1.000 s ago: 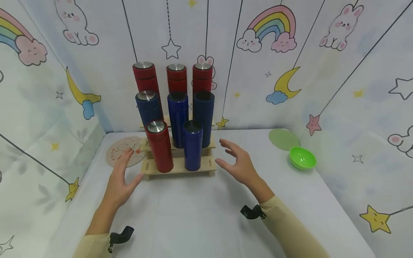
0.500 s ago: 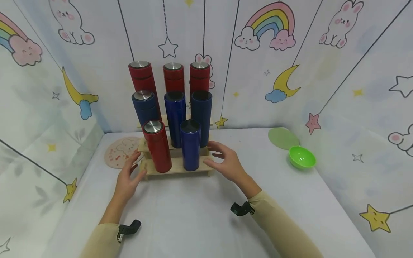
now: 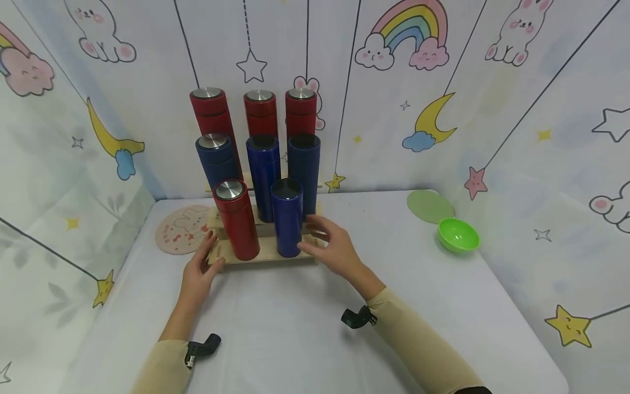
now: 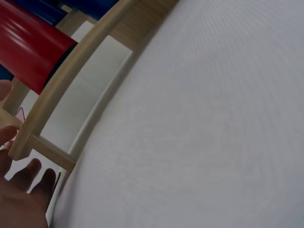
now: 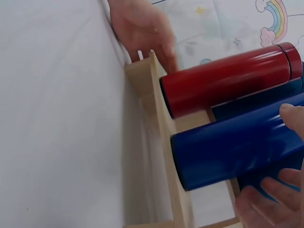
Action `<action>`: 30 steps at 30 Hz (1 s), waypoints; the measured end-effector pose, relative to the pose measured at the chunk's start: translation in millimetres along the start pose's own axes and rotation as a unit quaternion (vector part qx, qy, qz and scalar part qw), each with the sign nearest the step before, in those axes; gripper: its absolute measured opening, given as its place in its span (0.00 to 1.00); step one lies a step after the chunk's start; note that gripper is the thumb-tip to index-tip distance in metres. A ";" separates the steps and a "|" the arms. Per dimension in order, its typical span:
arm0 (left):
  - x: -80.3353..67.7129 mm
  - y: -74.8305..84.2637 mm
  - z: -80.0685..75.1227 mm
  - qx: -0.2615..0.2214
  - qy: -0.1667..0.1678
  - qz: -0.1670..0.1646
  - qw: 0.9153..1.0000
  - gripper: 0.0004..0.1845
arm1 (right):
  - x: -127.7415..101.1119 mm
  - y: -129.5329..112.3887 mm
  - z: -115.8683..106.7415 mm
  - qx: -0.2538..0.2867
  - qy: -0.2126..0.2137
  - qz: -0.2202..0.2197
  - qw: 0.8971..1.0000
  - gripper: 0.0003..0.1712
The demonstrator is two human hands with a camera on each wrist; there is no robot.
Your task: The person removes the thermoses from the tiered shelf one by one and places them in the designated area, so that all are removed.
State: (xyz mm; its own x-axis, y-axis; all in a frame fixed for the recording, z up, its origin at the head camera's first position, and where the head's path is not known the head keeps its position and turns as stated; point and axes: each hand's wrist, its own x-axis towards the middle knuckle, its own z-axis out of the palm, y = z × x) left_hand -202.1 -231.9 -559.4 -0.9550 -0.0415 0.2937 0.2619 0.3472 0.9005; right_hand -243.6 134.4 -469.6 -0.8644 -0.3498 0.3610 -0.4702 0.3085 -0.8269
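In the head view a stepped wooden rack (image 3: pixel 266 249) holds several thermos bottles. On its lowest step stand a red bottle (image 3: pixel 238 221) and a blue bottle (image 3: pixel 287 219), both upright. My left hand (image 3: pixel 196 276) is at the rack's left end, thumb and fingers apart around its corner; the left wrist view shows these fingers (image 4: pixel 45 183) spread beside the wooden end piece. My right hand (image 3: pixel 337 251) is at the right end, its thumb tip overlapping the blue bottle's lower side in the head view. Its fingers (image 5: pixel 270 199) are loosely bent and apart.
Behind are dark blue bottles (image 3: pixel 304 178) on the middle step and red bottles (image 3: pixel 301 115) at the back. A round pink mat (image 3: pixel 179 232) lies left of the rack. At the right are a green mat (image 3: pixel 429 205) and a green bowl (image 3: pixel 459 235).
Both hands have moved inward from either side to the ends of the rack. The bottles keep their places on it; the head view has shifted slightly.
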 end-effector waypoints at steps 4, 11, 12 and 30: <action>-2.4 -1.3 -0.6 0.003 -0.004 0.010 1.000 0.34 | 3.7 0.5 4.8 0.016 -0.004 0.004 1.000 0.39; -8.5 -8.0 -0.6 0.032 -0.008 0.009 0.999 0.35 | 6.3 -0.4 9.9 0.011 -0.018 0.000 1.000 0.40; -8.2 -8.7 -0.7 0.036 -0.008 0.008 0.999 0.35 | 7.0 -0.7 10.5 0.010 -0.019 -0.001 1.000 0.40; 1.4 -9.2 -3.2 0.011 -0.016 0.007 1.000 0.34 | 18.8 4.7 23.1 -0.002 0.005 0.005 1.000 0.43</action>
State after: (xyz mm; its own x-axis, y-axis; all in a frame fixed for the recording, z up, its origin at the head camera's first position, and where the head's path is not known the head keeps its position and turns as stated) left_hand -205.3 -238.2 -566.3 -0.9552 -0.0065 0.2957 0.2726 0.3690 0.8886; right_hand -258.0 108.9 -476.7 -0.8712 -0.3372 0.3568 -0.4617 0.3156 -0.8290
